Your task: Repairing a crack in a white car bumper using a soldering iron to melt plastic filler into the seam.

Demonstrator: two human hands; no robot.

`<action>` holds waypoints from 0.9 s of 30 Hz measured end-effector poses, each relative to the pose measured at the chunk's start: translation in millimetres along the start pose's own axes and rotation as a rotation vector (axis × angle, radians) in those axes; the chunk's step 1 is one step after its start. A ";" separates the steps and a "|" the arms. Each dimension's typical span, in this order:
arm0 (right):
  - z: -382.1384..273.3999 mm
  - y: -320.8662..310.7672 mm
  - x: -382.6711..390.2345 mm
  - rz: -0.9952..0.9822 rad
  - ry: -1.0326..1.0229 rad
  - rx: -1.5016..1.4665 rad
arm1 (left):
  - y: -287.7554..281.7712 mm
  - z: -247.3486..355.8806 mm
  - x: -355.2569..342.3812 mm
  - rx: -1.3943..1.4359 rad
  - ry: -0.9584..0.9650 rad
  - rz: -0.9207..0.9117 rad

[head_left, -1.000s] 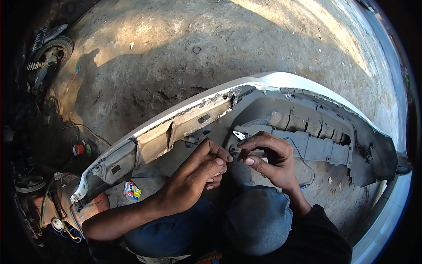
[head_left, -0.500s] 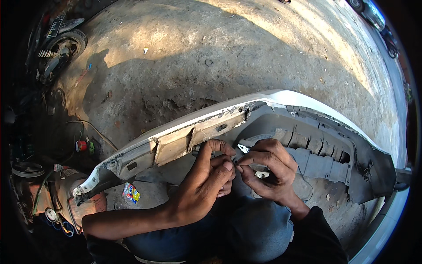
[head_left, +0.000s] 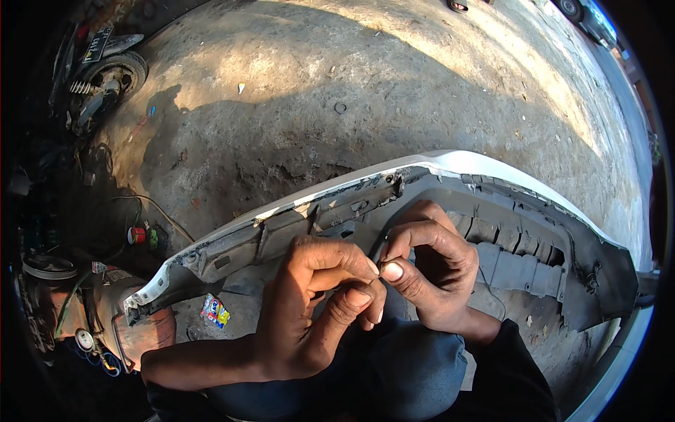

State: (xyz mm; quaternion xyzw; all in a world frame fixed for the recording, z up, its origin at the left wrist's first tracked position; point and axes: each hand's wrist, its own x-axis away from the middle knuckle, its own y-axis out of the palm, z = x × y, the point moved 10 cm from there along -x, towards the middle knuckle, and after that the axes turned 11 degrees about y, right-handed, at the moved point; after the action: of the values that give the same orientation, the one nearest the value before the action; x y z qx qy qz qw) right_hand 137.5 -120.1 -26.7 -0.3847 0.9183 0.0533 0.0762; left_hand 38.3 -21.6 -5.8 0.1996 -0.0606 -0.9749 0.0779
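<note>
Black sleeves [head_left: 517,373] and faded blue trousers [head_left: 416,367], apparently denim, are worn.

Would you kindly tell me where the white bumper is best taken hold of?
I'd take the white bumper by its upper rim, either side of the bend, coming from above on the wearer's side. That rim is a narrow edge running crosswise, and the hollow inner face opens toward the wearer's knee, so a grip could probably hook over it.

Rough grey floor [head_left: 401,116] beside a motorcycle [head_left: 112,86]
On my feed, sunlight [head_left: 281,50] and shadow [head_left: 246,133] split the floor right of the motorcycle; far across from it, I see a parked vehicle [head_left: 592,25].
</note>
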 end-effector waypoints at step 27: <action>-10.3 3.4 -45.0 0.213 -0.115 0.617 | -30.3 45.9 -60.4 -1.279 0.080 -0.118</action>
State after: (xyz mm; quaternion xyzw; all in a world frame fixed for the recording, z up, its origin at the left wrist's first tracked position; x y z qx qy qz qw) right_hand 165.2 -87.9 -8.3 -0.2414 0.9204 -0.1983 0.2350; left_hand 71.0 22.7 54.6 0.1532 0.5466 -0.8129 0.1302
